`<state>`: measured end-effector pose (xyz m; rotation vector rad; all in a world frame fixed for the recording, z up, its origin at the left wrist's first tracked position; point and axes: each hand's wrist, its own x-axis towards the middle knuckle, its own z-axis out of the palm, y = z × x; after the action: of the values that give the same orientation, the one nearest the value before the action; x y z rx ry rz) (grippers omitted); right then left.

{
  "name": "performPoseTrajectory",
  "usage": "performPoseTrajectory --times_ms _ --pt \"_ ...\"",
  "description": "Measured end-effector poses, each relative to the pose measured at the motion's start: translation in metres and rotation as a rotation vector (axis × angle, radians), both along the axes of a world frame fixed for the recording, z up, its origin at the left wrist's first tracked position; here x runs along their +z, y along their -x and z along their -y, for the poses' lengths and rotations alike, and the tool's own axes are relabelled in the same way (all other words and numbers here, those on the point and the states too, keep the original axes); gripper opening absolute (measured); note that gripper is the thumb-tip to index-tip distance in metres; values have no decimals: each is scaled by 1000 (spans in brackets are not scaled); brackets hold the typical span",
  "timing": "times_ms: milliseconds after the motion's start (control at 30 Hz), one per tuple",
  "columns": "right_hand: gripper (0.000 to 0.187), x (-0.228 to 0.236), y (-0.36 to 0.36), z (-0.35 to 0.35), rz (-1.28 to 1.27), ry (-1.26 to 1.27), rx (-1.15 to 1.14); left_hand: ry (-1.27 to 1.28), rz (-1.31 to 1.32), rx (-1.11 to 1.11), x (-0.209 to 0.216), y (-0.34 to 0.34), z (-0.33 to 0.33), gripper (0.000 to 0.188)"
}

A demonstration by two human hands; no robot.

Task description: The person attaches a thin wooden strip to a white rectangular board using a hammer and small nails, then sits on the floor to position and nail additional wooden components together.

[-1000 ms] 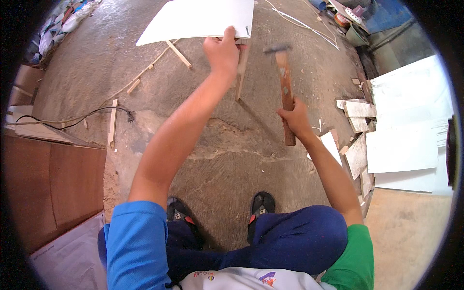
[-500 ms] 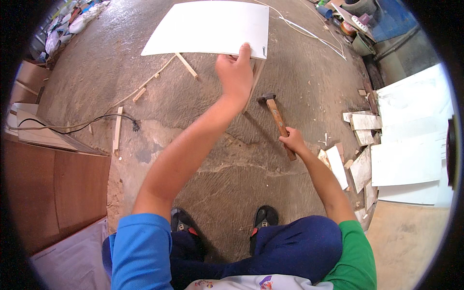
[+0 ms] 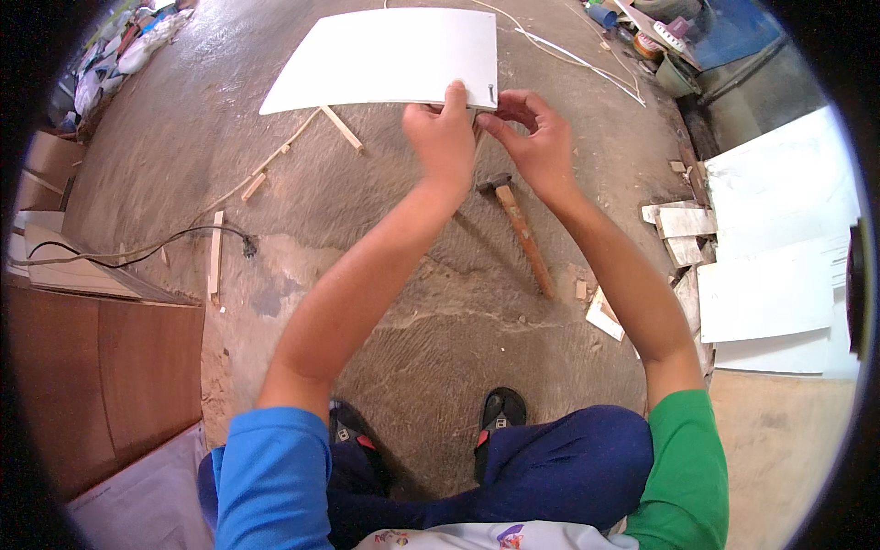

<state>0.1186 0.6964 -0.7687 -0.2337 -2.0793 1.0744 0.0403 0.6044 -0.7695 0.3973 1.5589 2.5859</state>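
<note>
A white panel [image 3: 385, 60] stands raised ahead of me, with a thin wooden strip [image 3: 480, 134] under its near right corner. My left hand [image 3: 442, 137] grips the near edge, thumb on top and fingers underneath. A nail [image 3: 491, 94] shows at that corner. My right hand [image 3: 536, 142] is closed around the corner beside the nail, its thumb at the wooden strip; the fingertips are partly hidden. Below my hands a hammer [image 3: 524, 234] with a wooden handle lies on the concrete floor, held by neither hand.
Thin wooden sticks [image 3: 342, 130] and a black cable with a plug [image 3: 247, 246] lie on the floor to the left, near a brown wooden cabinet [image 3: 105, 367]. White sheets [image 3: 770, 293] and board offcuts [image 3: 686, 221] are at the right. Buckets [image 3: 676, 78] stand at the far right.
My right hand has let go of the hammer, leaving it on the floor, and moved up to the panel's near right corner. My left hand keeps its grip; the panel has shifted slightly left.
</note>
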Motion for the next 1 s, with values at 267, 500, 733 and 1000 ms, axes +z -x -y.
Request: performPoseTrajectory --times_ms 267,500,733,1000 --pt "35 -2 1 4 3 -98 -1 17 -26 -8 3 2 11 23" --pt "34 -8 3 3 -43 -122 11 -20 -18 -26 9 -3 16 21" --pt "31 -4 6 1 -25 -158 15 13 -72 -17 9 1 18 20" --pt "31 -4 7 1 -17 -94 47 24 -65 -7 8 2 17 19"
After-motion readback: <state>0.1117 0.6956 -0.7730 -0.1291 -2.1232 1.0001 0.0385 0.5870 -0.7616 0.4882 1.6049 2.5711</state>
